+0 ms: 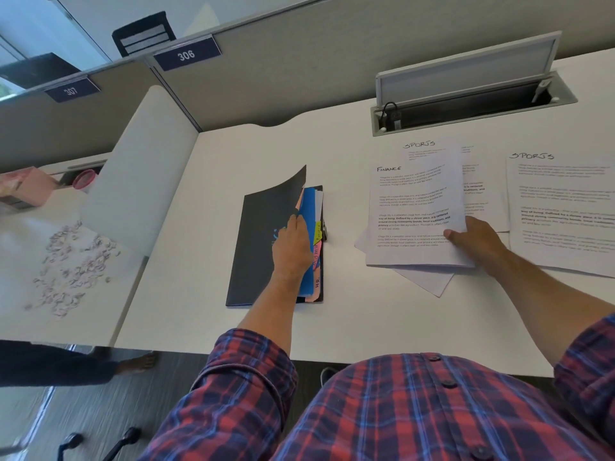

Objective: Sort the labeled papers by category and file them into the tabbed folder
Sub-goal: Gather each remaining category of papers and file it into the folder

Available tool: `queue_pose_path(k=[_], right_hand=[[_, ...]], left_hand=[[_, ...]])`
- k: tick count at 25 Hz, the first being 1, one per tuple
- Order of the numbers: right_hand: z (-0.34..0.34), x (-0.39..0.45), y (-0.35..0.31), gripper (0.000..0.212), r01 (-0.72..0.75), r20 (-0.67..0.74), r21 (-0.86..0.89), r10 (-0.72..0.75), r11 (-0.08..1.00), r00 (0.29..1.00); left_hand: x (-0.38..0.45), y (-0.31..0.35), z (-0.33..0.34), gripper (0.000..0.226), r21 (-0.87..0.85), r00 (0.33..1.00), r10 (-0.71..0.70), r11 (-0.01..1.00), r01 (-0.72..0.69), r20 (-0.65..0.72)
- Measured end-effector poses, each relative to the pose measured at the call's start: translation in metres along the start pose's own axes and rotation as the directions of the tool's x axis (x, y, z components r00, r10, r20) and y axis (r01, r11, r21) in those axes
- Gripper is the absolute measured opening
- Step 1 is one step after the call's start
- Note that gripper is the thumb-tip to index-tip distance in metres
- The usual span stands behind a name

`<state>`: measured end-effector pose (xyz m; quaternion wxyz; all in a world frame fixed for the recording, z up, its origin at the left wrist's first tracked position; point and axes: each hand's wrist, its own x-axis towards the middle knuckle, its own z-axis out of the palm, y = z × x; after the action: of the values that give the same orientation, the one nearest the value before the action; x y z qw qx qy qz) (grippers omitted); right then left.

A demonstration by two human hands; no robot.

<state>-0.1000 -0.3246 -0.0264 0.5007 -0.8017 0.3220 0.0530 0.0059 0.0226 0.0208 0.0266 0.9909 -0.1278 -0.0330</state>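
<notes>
A dark tabbed folder (258, 247) lies on the white desk (206, 314), its cover lifted at the top right corner. Blue, pink and yellow dividers (310, 207) show along its right edge, with handwritten tabs. My left hand (293, 244) grips the cover's edge, fingers tucked under it. My right hand (476, 242) pinches a small stack of white sheets, its top one headed FINANCE (412, 207), thumb on top. More sheets lie under the stack, one headed SPORTS (424, 148). Another SPORTS sheet (562, 207) lies flat at the far right.
An open cable hatch (466, 104) with a raised lid sits at the desk's back right. A white divider panel (139, 168) bounds the left side; beyond it lie scattered small scraps (73, 267) and a pink box (26, 189). Grey partition walls stand behind.
</notes>
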Motion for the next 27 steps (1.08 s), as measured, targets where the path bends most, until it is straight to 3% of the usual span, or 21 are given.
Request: queue_pose_path(k=[4, 8, 18, 27], right_hand=[[0.0, -0.001, -0.001, 0.046, 0.004, -0.002, -0.01, -0.004, 1.0, 1.0], [-0.001, -0.001, -0.001, 0.047, 0.021, 0.001, -0.006, -0.021, 1.0, 1.0], [-0.003, -0.003, -0.002, 0.047, 0.026, 0.011, 0.013, -0.026, 1.0, 1.0], [-0.004, -0.005, -0.005, 0.043, 0.018, 0.02, 0.087, -0.02, 0.996, 1.0]], left_hand=[[-0.003, 0.001, 0.004, 0.094, -0.013, 0.999, -0.018, 1.0, 0.019, 0.05], [-0.003, 0.001, 0.005, 0.105, 0.007, 0.996, -0.02, 1.0, 0.02, 0.09], [0.004, -0.006, -0.007, 0.084, -0.234, 0.994, -0.097, 0.966, 0.106, 0.052], [0.004, -0.005, -0.01, 0.069, -0.194, 0.996, -0.089, 0.977, 0.091, 0.02]])
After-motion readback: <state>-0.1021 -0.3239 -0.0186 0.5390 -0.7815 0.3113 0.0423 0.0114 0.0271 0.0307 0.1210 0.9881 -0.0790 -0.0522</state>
